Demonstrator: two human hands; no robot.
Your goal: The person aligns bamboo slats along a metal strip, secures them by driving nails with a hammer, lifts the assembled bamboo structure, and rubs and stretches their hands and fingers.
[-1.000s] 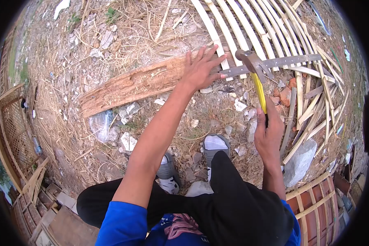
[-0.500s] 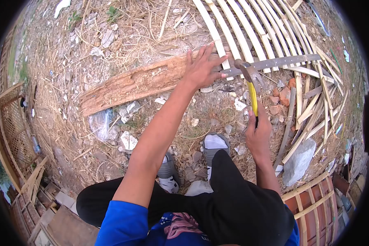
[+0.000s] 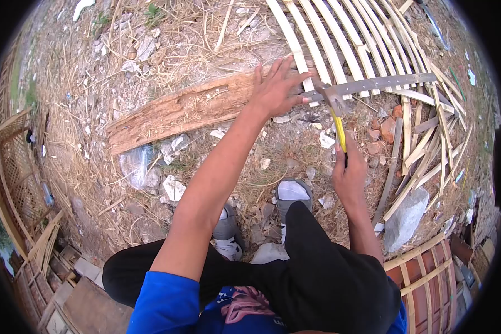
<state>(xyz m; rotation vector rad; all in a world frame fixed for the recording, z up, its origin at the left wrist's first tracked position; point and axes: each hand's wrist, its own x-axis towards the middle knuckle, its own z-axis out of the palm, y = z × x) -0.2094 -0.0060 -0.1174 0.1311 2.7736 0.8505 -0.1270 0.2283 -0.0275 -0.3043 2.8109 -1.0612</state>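
Pale wooden slats point(image 3: 352, 53) lie at one o'clock. Across them, a long grey strip point(image 3: 376, 84) points to three o'clock from the nearer left hand point(image 3: 274, 94), spread flat. The right hand point(image 3: 350, 167) grips a yellow-handled hammer point(image 3: 340, 133).

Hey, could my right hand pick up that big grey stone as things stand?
Probably not straight away: the right hand is closed around the hammer. Otherwise nothing tall seems to block the grey stone nearby.

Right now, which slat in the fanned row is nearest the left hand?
The leftmost slat: it runs partly under the left hand; the other slats lie farther right.
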